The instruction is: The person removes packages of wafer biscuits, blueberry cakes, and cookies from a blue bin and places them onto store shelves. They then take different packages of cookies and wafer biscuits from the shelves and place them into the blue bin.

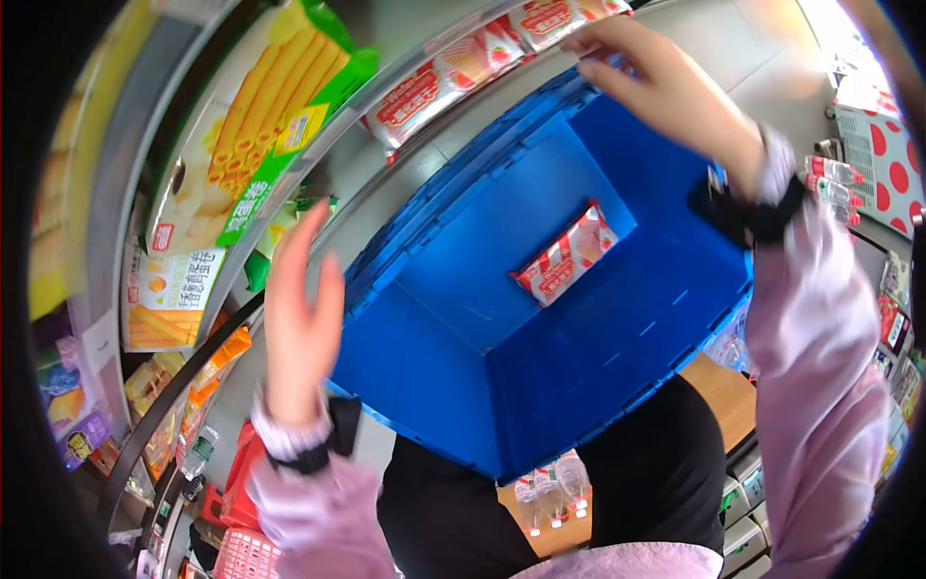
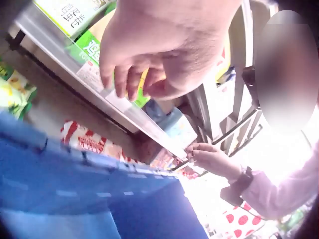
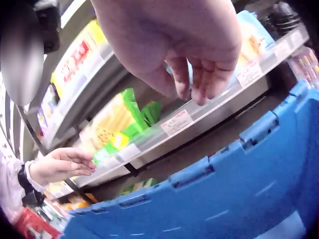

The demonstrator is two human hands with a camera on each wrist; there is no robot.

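A blue crate [image 1: 424, 318] sits tilted over the person's lap, and a red-and-white wafer packet [image 1: 569, 253] lies inside it. The left hand [image 1: 299, 333] is raised beside the crate's left side, near the shelf, its fingers extended and holding nothing. In the left wrist view that hand's fingers hang loosely above the shelf edge. The right hand [image 1: 670, 92] reaches over the crate's far right corner, close to a row of wafer packets [image 1: 410, 106]. Its fingers are bent loosely with nothing between them in the right wrist view.
A shelf on the left holds a large egg roll packet [image 1: 260, 125] with green edging. Water bottles [image 1: 550, 497] stand below between the person's legs, and others [image 1: 834, 183] are at the right. A red basket [image 1: 246, 502] is at the lower left.
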